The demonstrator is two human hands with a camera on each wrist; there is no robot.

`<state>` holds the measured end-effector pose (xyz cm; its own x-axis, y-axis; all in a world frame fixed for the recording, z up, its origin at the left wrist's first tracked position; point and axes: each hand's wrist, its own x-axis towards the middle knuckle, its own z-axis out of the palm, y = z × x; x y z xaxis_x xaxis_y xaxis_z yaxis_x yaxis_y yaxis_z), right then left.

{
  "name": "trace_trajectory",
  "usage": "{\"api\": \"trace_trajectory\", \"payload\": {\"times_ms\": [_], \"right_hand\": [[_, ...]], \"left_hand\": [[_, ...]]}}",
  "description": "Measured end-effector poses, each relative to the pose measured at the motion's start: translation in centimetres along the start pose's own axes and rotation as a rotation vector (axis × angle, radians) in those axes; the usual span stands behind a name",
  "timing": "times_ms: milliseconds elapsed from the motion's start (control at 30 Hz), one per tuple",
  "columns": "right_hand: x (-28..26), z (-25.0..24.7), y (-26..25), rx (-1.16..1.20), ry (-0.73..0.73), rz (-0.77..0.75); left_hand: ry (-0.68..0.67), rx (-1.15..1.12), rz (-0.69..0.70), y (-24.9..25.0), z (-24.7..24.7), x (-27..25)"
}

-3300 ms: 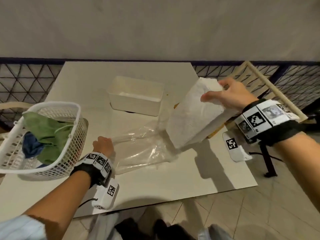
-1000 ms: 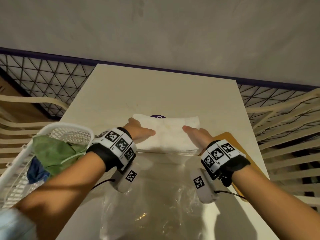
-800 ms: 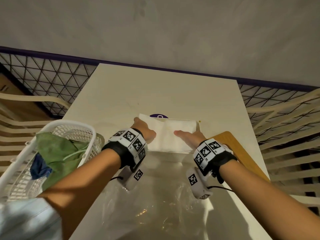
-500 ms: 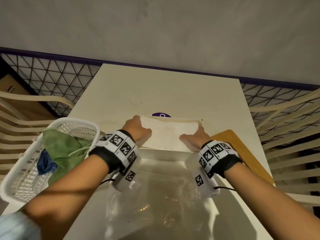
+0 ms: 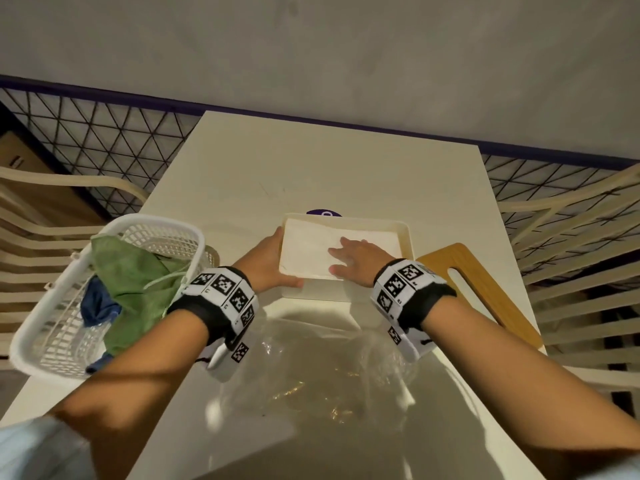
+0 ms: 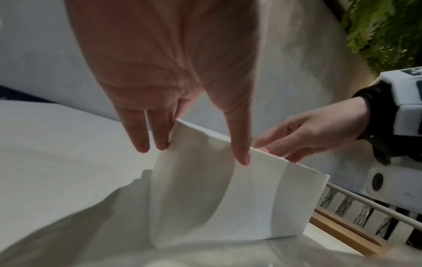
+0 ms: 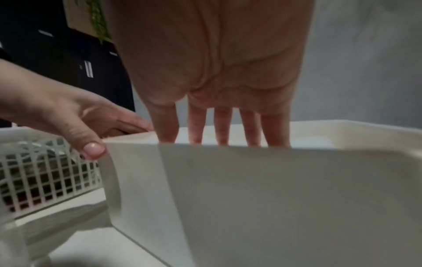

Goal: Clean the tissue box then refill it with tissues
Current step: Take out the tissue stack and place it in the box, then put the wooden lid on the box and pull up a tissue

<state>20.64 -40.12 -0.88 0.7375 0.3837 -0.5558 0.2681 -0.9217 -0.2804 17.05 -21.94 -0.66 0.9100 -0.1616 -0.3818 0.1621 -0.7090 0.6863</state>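
The white open-top tissue box (image 5: 406, 237) stands mid-table with a white stack of tissues (image 5: 304, 247) lying inside it. My left hand (image 5: 277, 261) clasps the box's near-left corner, thumb on the front wall and fingers along the left wall. In the left wrist view the left hand (image 6: 198, 153) straddles that corner of the box (image 6: 217, 198). My right hand (image 5: 349, 258) lies flat on the tissues with straight fingers. The right wrist view has the right hand (image 7: 223, 133) reaching over the front wall of the box (image 7: 274, 198), fingertips hidden behind the rim.
A white basket (image 5: 45, 341) with a green cloth (image 5: 131, 271) and a blue one sits at the table's left edge. A crumpled clear plastic wrapper (image 5: 329, 375) lies just before the box. A wooden board (image 5: 485, 292) lies right of the box. Slatted chairs flank the table.
The tissue stack went from my raised right hand into the box and has sunk below the rim. My left hand left the tissues for the box's corner; the right slid to their middle.
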Motion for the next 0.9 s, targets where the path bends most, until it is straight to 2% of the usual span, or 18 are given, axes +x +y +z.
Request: {"api": "trace_trajectory", "payload": {"times_ms": [100,167,233,300,367,433,467,533,600,667,767,833,900], "right_hand": [[0.1,0.2,0.5,0.026,-0.040,0.013],[-0.5,0.1,0.9,0.145,-0.001,-0.012],[-1.5,-0.2,1.8,0.383,0.163,-0.019],[-2.6,-0.5,3.5,0.562,0.421,0.027],[-3.5,-0.3,6.2,0.588,0.660,0.130],[-4.0,0.2,9.2,0.522,0.775,0.304],[-4.0,0.7,10.6,0.485,0.755,0.399],[-3.9,2.0,12.7,0.423,0.565,0.544],[-3.7,3.7,14.2,0.329,0.336,0.618],[-3.5,5.2,15.1,0.237,0.228,0.658],[-3.3,5.8,15.9,0.190,0.221,0.659],[-3.5,5.2,16.2,0.287,0.227,0.644],[-4.3,3.9,15.6,0.475,0.320,0.606]], "left_hand": [[0.023,-0.005,0.026,-0.4,0.1,0.2],[0.027,0.005,0.034,-0.7,0.1,0.3],[0.029,0.007,0.040,-0.9,0.1,0.4],[0.032,0.018,0.040,-1.2,0.1,0.5],[0.037,0.019,0.040,-1.3,0.2,0.5],[0.040,0.025,0.035,-1.4,0.2,0.5],[0.041,0.029,0.030,-1.5,0.2,0.6],[0.035,0.022,0.011,-1.5,0.2,0.6],[0.034,-0.004,-0.036,-1.5,0.3,0.5],[0.035,-0.035,-0.085,-1.4,0.3,0.4],[0.037,-0.043,-0.097,-1.3,0.3,0.0],[0.043,-0.052,-0.101,-1.1,0.3,-0.2],[0.040,-0.075,-0.111,-1.0,0.2,-0.4]]}}
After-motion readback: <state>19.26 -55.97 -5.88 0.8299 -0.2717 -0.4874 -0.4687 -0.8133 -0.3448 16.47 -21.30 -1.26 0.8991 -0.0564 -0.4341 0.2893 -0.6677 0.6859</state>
